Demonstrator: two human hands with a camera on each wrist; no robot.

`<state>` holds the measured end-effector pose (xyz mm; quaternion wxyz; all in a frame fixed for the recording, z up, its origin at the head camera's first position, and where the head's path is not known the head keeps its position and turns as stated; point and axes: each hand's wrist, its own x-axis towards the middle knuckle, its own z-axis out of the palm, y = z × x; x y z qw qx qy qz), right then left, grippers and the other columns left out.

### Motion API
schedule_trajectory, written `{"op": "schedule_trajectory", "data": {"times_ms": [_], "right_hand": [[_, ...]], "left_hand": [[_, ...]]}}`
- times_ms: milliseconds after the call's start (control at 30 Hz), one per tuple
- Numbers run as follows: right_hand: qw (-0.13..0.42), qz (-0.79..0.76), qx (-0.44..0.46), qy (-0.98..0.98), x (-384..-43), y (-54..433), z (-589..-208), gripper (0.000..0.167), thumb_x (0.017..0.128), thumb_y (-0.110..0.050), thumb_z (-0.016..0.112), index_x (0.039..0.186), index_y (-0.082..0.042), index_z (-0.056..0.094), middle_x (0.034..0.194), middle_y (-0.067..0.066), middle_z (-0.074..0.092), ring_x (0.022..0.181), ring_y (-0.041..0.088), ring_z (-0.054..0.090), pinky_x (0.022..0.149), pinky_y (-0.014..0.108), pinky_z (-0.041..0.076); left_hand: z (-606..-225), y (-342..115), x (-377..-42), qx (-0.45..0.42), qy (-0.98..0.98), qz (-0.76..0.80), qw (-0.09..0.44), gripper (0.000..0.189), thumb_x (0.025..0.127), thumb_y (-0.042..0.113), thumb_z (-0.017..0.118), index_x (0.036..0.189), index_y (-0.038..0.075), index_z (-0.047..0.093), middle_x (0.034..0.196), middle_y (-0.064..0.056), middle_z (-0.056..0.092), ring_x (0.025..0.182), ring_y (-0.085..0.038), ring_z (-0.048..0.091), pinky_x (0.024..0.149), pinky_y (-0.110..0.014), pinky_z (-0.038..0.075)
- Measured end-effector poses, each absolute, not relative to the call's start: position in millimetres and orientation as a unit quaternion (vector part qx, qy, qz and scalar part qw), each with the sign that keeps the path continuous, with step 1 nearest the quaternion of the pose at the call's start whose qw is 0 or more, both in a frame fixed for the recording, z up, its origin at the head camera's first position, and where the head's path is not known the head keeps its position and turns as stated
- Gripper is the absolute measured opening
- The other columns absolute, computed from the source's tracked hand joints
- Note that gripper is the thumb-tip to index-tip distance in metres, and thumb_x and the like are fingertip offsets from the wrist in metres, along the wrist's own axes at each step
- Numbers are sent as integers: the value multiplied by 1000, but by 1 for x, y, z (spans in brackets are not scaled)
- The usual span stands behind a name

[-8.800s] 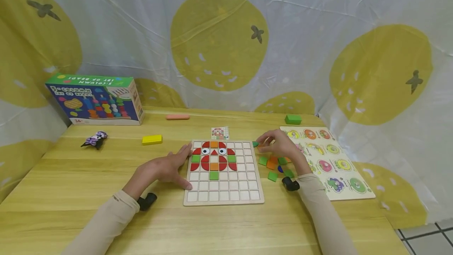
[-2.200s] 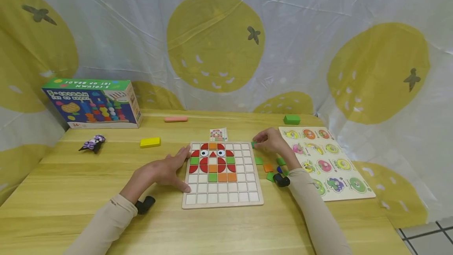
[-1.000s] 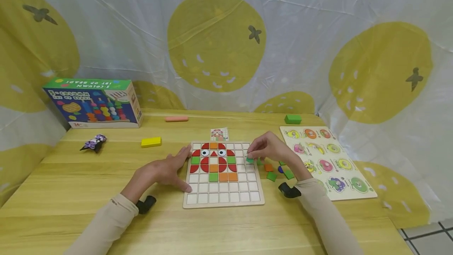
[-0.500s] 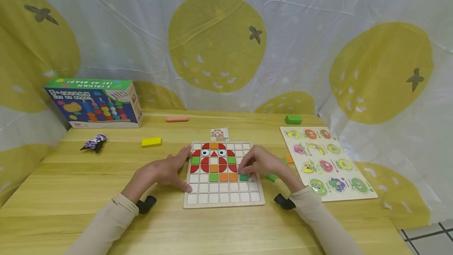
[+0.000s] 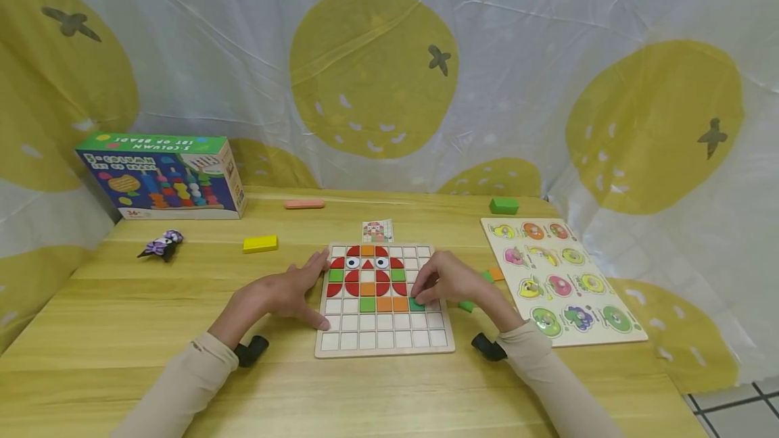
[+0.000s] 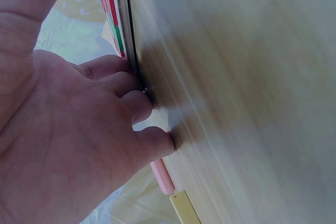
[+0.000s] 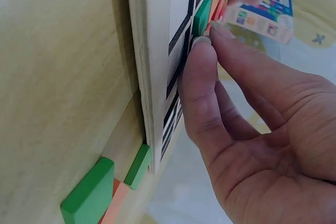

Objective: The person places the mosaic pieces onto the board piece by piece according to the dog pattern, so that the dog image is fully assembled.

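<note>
A wooden grid board (image 5: 383, 340) lies on the table with red, orange, green and eye-printed tiles in several squares. My left hand (image 5: 282, 296) rests along its left side, thumb and fingers spread. In the left wrist view, the fingers (image 6: 139, 106) press near the board's edge. My right hand (image 5: 447, 282) reaches over the board's right part, thumb and forefinger at a green tile (image 5: 416, 304) right of two orange tiles (image 5: 392, 304). In the right wrist view, the fingertips (image 7: 202, 48) meet that green tile's near edge (image 7: 202, 17); the tile sits in a square.
Loose green tiles (image 5: 466, 305) and orange tiles (image 5: 497, 274) lie right of the board, partly behind my right hand. A fruit puzzle board (image 5: 584, 333) stands farther right. A small picture card (image 5: 378, 230), yellow block (image 5: 260, 243), pink stick (image 5: 304, 204), green block (image 5: 504, 206), purple-black figure (image 5: 163, 245) and bead-set box (image 5: 164, 181) lie around.
My right hand carried the green tile from beyond the board's right edge down onto the grid, then slid it slightly left beside the orange tiles. My left hand stayed put.
</note>
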<state>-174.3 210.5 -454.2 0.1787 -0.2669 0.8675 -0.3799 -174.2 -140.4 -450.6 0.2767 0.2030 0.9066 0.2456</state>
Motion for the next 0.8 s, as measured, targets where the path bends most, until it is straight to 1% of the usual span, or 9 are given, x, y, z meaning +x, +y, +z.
{"op": "schedule_trajectory", "data": {"times_ms": [100, 200, 333, 400, 500, 600, 667, 800], "right_hand": [[180, -381, -269, 866, -175, 212, -453, 5, 90, 2, 85, 92, -3, 86, 84, 1, 80, 68, 9, 67, 65, 24, 60], [167, -388, -287, 859, -181, 225, -453, 4, 92, 0, 84, 95, -2, 86, 88, 4, 81, 72, 12, 72, 69, 26, 62], [140, -396, -298, 857, -194, 266, -454, 9, 93, -4, 84, 102, 0, 84, 95, 8, 82, 82, 16, 74, 76, 27, 62], [140, -399, -290, 859, -198, 291, -455, 12, 93, -4, 84, 104, 1, 83, 97, 10, 82, 84, 18, 74, 77, 27, 61], [152, -399, -281, 860, -202, 321, -458, 14, 92, -2, 85, 105, 3, 82, 98, 15, 81, 83, 20, 71, 76, 27, 60], [167, -400, -289, 854, -203, 338, -462, 17, 89, 3, 85, 106, 6, 81, 96, 19, 78, 79, 19, 66, 73, 26, 58], [173, -399, -292, 852, -202, 344, -464, 19, 87, 5, 86, 106, 6, 81, 92, 19, 76, 75, 17, 62, 70, 24, 54], [174, -396, -300, 850, -202, 349, -468, 20, 84, 4, 89, 103, 5, 81, 83, 14, 71, 70, 12, 54, 65, 22, 48]], "left_hand": [[-451, -141, -174, 203, 907, 244, 278, 141, 81, 52, 93, 173, 7, -4, 180, -24, 1, 155, -69, 8, 120, -82, 15], [-451, -140, -173, 204, 907, 242, 278, 140, 82, 52, 92, 173, 7, -4, 180, -24, 2, 155, -68, 8, 121, -82, 15], [-450, -139, -174, 206, 907, 240, 276, 140, 82, 52, 93, 173, 7, -4, 180, -23, 2, 155, -69, 7, 121, -82, 15], [-449, -138, -174, 206, 908, 240, 276, 140, 82, 52, 93, 173, 7, -4, 180, -24, 2, 155, -69, 8, 121, -82, 15], [-449, -137, -174, 204, 908, 239, 277, 140, 81, 52, 93, 173, 8, -3, 180, -23, 2, 156, -67, 9, 121, -82, 16], [-448, -138, -174, 206, 908, 238, 275, 141, 81, 51, 94, 173, 7, -3, 180, -24, 2, 156, -67, 10, 120, -82, 16], [-448, -138, -173, 205, 908, 239, 275, 141, 81, 51, 94, 173, 7, -4, 180, -25, 1, 156, -67, 10, 120, -82, 16], [-448, -139, -173, 201, 907, 242, 278, 142, 81, 51, 94, 173, 7, -5, 180, -24, 0, 156, -67, 8, 121, -83, 14]]}}
